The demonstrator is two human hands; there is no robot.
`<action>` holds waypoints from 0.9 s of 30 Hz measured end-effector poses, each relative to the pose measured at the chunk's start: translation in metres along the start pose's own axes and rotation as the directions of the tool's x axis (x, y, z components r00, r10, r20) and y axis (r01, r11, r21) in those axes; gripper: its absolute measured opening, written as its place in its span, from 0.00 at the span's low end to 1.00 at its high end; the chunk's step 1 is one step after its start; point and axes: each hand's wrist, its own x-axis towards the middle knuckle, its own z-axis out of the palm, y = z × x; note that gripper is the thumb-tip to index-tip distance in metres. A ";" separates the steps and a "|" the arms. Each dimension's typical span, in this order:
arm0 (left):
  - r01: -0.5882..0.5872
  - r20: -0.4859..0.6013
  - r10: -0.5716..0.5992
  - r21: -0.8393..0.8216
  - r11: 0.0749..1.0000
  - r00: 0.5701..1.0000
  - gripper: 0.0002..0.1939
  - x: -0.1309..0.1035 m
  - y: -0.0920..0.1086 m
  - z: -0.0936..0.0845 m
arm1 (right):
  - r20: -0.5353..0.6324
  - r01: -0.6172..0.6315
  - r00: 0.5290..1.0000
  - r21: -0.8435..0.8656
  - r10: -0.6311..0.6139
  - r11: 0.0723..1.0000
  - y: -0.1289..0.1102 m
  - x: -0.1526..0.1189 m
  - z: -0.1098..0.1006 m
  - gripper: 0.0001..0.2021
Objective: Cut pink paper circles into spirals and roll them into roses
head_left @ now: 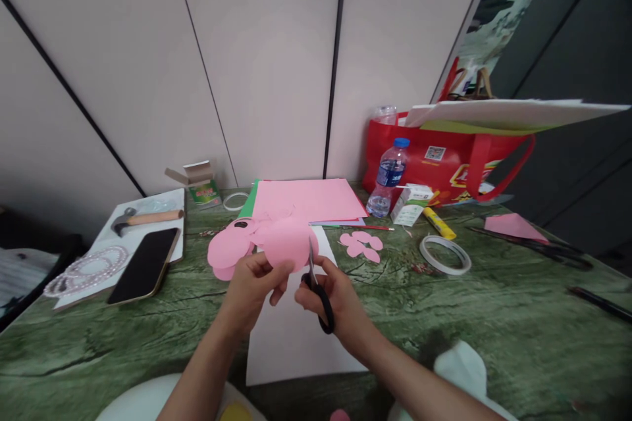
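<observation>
While the left hand (253,286) pinches pink paper (287,241) at its six o'clock, the right hand (340,302), gripping scissors (313,278) at three o'clock, seems to cut, probably needing slow paper-turning.

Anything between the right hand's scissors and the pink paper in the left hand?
Nothing visible; the scissors in the right hand sit at the right edge of the pink paper in the left hand.

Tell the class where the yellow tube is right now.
In the head view, the yellow tube lies on the green table, right of centre, beside the white carton and just behind the white tape roll.
</observation>
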 end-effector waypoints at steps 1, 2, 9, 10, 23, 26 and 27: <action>-0.003 -0.002 0.003 0.000 1.000 1.000 0.14 0.000 0.000 0.000 | -0.008 0.001 1.000 -0.008 -0.001 1.000 0.001 0.000 0.000 0.24; -0.006 -0.001 0.006 0.001 1.000 1.000 0.14 0.000 0.000 0.000 | -0.018 0.003 1.000 -0.020 -0.003 1.000 0.001 0.000 0.000 0.24; -0.013 -0.026 0.013 -0.019 1.000 1.000 0.14 0.001 0.001 -0.001 | -0.091 -0.045 0.995 -0.115 0.035 0.992 -0.004 -0.002 0.003 0.24; -0.017 -0.032 0.016 -0.021 1.000 0.999 0.14 0.001 0.002 -0.001 | -0.094 -0.049 0.995 -0.122 0.037 0.991 -0.005 -0.002 0.003 0.24; 0.061 0.031 -0.056 -0.166 0.984 0.998 0.11 -0.001 0.005 0.001 | -0.047 -0.036 0.998 -0.137 0.030 0.990 -0.003 -0.003 0.002 0.26; 0.052 0.014 -0.050 -0.163 0.985 0.999 0.11 0.000 0.005 0.001 | -0.030 -0.020 0.999 -0.147 0.016 0.989 0.003 -0.003 0.002 0.25; 0.044 0.003 -0.044 -0.152 0.987 0.999 0.12 0.000 0.004 0.001 | -0.026 -0.015 1.000 -0.148 0.011 0.989 0.005 -0.003 0.001 0.25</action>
